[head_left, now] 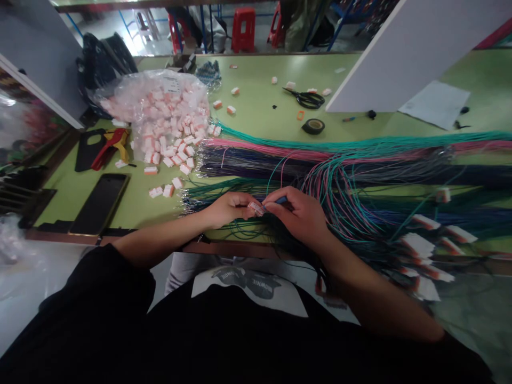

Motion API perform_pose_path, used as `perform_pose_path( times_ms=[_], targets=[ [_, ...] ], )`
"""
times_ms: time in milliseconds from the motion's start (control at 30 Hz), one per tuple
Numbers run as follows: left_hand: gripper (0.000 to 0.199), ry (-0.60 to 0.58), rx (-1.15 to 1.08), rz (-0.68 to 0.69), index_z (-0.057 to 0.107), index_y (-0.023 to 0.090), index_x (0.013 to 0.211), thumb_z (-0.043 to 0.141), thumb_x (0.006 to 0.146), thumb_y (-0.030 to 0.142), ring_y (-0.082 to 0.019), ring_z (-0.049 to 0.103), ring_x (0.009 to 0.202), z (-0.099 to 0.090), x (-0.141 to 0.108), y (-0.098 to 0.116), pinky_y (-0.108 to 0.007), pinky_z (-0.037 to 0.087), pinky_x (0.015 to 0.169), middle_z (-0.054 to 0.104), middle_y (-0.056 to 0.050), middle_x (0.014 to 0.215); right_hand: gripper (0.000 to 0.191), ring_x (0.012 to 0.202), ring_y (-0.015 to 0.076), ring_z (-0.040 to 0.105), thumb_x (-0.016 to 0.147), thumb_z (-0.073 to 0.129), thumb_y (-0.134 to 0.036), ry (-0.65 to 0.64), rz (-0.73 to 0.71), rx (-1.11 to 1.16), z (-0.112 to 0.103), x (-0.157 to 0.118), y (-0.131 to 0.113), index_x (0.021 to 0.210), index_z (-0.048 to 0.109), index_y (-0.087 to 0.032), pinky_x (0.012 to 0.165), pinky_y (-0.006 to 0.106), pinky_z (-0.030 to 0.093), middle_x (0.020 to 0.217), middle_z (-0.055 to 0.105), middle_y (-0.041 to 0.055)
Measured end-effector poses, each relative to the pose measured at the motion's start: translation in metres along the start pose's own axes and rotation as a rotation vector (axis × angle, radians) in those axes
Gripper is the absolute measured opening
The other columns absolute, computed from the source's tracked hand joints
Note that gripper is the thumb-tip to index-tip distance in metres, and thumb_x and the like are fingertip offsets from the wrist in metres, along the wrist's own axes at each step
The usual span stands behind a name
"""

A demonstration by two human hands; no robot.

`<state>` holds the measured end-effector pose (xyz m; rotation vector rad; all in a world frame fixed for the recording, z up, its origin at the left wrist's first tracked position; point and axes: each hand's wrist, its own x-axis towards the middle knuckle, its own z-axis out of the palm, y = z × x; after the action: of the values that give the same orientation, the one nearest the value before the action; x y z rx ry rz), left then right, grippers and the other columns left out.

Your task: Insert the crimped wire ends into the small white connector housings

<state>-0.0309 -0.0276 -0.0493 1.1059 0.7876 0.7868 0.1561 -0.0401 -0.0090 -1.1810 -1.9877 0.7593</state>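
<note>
Between my hands is a small white and orange wire connector point(256, 208), held by the fingertips of my left hand point(230, 209). My right hand point(298, 213) pinches a wire at the connector's right side, and a short blue piece point(281, 200) shows between its fingers. Green and pink wires point(332, 186) loop up and over just beyond my right hand. Long bundles of dark wires point(256, 162) with bare metal ends lie past my hands. Whether the wire's tip sits inside the connector is too small to tell.
A clear bag of connectors point(160, 101) spills at the left, near a phone point(100, 202) and a red-yellow tool point(110, 149). Scissors point(306, 98) and black tape point(313, 126) lie at the back. Wired connectors point(418, 245) cluster at the right edge. White panels point(372, 58) stand on the table.
</note>
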Motion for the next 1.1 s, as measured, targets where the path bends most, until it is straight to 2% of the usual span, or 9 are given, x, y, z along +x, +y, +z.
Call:
perform_pose_path(
  times_ms=[433, 667, 867, 1100],
  targets=[
    [0.045, -0.003, -0.050, -0.050, 0.074, 0.014, 0.068, 0.091, 0.044, 0.047, -0.013, 0.062, 0.066, 0.0007, 0.0002, 0.0029, -0.024, 0.047, 0.064, 0.073, -0.004, 0.069, 0.016, 0.072, 0.0156, 0.066, 0.082, 0.063, -0.037, 0.009, -0.021, 0.010, 0.0006, -0.0020, -0.0005, 0.076, 0.067, -0.024, 0.067, 0.028, 0.049, 0.078, 0.073, -0.0004],
    [0.036, -0.040, -0.034, -0.031, 0.074, 0.013, 0.072, 0.090, 0.053, 0.039, -0.013, 0.062, 0.070, -0.0024, -0.0003, 0.0005, -0.024, 0.047, 0.066, 0.072, -0.005, 0.072, 0.014, 0.077, 0.0170, 0.068, 0.084, 0.062, -0.037, 0.048, -0.040, 0.005, 0.0054, -0.0060, 0.0023, 0.079, 0.068, -0.025, 0.073, 0.030, 0.051, 0.082, 0.074, -0.0002],
    [0.039, -0.047, 0.011, -0.028, 0.074, 0.013, 0.073, 0.089, 0.054, 0.044, -0.014, 0.064, 0.071, -0.0059, -0.0008, -0.0014, -0.024, 0.049, 0.066, 0.074, -0.006, 0.075, 0.016, 0.077, 0.0166, 0.069, 0.085, 0.062, -0.037, 0.047, -0.069, 0.011, 0.0069, -0.0069, 0.0008, 0.076, 0.069, -0.026, 0.074, 0.029, 0.051, 0.080, 0.074, -0.0005],
    [0.040, -0.068, 0.052, -0.024, 0.074, 0.012, 0.074, 0.089, 0.055, 0.043, -0.017, 0.067, 0.077, -0.0074, -0.0007, -0.0012, -0.028, 0.052, 0.075, 0.075, -0.007, 0.076, 0.011, 0.075, 0.0150, 0.069, 0.082, 0.066, -0.032, 0.049, -0.122, 0.105, 0.0065, -0.0055, 0.0058, 0.076, 0.071, -0.025, 0.072, 0.027, 0.052, 0.079, 0.075, -0.0013]
  ],
)
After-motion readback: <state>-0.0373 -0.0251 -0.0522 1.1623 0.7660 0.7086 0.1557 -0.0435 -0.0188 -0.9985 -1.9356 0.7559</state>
